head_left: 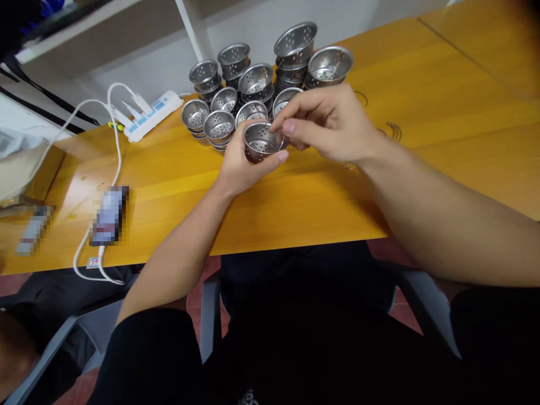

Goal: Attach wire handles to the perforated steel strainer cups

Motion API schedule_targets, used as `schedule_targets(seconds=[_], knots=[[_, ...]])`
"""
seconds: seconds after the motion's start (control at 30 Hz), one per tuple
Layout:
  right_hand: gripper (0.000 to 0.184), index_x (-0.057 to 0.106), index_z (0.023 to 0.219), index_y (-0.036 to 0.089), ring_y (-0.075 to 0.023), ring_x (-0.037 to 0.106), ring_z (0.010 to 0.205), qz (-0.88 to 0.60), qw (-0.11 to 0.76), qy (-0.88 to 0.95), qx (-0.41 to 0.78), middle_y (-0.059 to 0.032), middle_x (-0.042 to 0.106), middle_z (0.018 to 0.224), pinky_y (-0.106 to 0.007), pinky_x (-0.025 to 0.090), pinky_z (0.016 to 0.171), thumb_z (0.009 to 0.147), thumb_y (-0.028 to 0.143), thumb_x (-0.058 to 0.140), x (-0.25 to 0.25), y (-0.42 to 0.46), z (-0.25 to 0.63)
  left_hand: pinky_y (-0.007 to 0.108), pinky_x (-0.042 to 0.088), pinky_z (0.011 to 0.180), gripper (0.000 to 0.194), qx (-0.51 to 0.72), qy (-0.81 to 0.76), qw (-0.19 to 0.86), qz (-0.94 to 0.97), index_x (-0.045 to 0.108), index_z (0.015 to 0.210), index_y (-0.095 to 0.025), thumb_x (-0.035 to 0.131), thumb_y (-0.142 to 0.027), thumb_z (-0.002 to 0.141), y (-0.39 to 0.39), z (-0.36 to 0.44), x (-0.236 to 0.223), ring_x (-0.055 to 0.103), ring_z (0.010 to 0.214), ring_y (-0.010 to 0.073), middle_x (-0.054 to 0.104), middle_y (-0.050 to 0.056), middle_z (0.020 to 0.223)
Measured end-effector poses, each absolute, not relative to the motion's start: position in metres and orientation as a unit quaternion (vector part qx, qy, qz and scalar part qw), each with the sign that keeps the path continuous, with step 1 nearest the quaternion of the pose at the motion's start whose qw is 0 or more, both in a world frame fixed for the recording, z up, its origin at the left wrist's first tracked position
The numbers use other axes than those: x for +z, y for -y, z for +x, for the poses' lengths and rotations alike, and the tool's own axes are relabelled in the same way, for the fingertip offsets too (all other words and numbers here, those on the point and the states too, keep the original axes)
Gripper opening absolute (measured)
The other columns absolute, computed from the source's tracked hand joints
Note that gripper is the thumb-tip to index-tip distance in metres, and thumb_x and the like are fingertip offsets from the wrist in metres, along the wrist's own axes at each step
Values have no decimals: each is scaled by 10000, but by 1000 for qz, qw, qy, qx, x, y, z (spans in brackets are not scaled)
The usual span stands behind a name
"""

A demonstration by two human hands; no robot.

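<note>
My left hand is wrapped round a small perforated steel strainer cup, held just above the yellow wooden table. My right hand reaches over the cup's rim with fingers pinched together at its edge; what they pinch is hidden. Behind the hands stands a cluster of several more strainer cups, some stacked, one stack tallest at the back right.
A white power strip with plugs and white cables lies at the left. Two blurred flat objects rest near the table's left front edge. Thin wire loops lie right of the cups. Grey chair arms flank my lap.
</note>
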State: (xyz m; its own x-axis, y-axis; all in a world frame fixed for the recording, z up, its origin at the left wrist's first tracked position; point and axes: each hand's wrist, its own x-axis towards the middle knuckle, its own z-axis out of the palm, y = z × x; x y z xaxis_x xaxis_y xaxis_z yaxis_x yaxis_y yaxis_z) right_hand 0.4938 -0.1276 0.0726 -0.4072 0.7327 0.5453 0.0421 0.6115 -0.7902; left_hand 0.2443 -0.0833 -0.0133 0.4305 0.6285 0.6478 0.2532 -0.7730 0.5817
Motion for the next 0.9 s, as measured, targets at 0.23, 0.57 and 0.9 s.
schedule_targets(seconds=[0.23, 0.57, 0.9], knots=[[596, 801, 911, 260, -155, 626, 695, -210, 480, 745, 411, 1, 709, 816, -359, 602, 721, 834, 768, 1103, 70, 121, 496, 520, 674, 1249, 880, 449, -268, 199, 829, 517, 1667, -321, 970, -699, 1015, 79, 243, -19, 803, 1398, 322, 746, 96, 1494], [624, 772, 938, 283, -234, 673, 824, -276, 473, 748, 376, -47, 753, 864, -414, 639, 754, 835, 816, 1078, 62, 120, 491, 560, 647, 1298, 754, 450, -282, 196, 824, 551, 1659, -323, 957, -487, 1045, 80, 244, -17, 777, 1393, 322, 731, 101, 1515], [580, 786, 882, 307, -235, 656, 765, -269, 475, 747, 379, -35, 778, 866, -433, 625, 705, 824, 799, 1087, 65, 125, 487, 542, 638, 1304, 732, 448, -295, 170, 827, 580, 1608, -281, 949, -547, 1034, 82, 244, -14, 788, 1377, 334, 752, 112, 1451]])
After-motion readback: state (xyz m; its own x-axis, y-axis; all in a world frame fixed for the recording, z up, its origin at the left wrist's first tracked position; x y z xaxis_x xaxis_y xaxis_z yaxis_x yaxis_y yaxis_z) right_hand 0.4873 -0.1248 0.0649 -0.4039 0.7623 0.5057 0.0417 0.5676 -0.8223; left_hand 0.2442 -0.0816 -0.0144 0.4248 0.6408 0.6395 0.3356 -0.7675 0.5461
